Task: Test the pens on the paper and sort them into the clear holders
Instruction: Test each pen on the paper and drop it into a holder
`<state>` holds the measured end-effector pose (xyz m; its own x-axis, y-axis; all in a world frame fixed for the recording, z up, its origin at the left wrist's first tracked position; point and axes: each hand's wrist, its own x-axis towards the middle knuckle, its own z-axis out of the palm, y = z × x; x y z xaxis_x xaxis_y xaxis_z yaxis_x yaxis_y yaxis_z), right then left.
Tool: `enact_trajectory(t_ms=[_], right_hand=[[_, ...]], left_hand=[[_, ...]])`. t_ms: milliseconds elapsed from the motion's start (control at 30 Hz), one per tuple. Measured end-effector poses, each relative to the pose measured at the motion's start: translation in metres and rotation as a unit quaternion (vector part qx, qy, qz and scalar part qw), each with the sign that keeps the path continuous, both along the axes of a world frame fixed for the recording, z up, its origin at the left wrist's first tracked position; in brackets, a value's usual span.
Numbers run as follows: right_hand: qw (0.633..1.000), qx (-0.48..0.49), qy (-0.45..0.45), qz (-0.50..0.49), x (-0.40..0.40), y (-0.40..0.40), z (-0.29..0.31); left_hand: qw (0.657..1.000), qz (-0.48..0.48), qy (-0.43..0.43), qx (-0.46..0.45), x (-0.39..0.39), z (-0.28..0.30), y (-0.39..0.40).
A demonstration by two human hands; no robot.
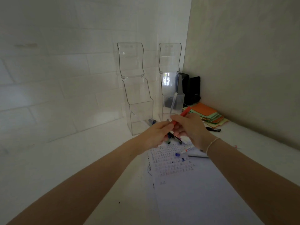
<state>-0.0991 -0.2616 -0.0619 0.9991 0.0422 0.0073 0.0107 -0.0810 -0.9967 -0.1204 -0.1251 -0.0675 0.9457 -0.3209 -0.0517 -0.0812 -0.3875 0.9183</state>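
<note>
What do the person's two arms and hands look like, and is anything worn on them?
Both forearms are bare, with no sleeves in view. The right wrist carries a thin, pale bracelet. The left hand and right hand wear no gloves; no rings can be made out.

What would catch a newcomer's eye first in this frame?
Both hands meet mid-frame on a red pen: the right hand grips its barrel, and the left hand pinches its lower end. Behind them, two tall clear holders stand against the white wall, the left holder and the right holder. Below the hands lies the test paper, covered in rows of small scribbles.
</note>
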Motion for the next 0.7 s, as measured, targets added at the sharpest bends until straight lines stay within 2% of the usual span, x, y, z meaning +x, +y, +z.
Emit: enact_trajectory(t_ms=[133,267,400,533,633,700], right_hand=[[1.0,0.006,-0.009,-0.013,0.004,-0.001,0.004],[0.999,0.026,0.02,-0.015,0.007,-0.01,0.002],[0.99,0.089,0.089,0.066,0.002,-0.011,-0.01],[0.967,0.165,0.136,0.139,-0.001,-0.016,-0.018],[0.975,0.139,0.13,0.114,-0.004,-0.013,-0.022],[0.982,0.123,0.128,0.072,-0.004,-0.007,-0.024]], left_hand=[[0.998,0.015,-0.059,0.006,0.0,-0.009,0.005],[0.999,0.016,-0.023,-0.02,0.002,-0.012,0.014],[0.999,-0.01,-0.026,0.016,0.003,-0.018,0.017],[0.998,0.035,-0.044,-0.011,0.004,-0.028,0.024],[0.996,0.048,-0.07,-0.028,0.004,-0.036,0.028],[0.993,0.043,-0.11,-0.008,0.005,-0.043,0.029]])
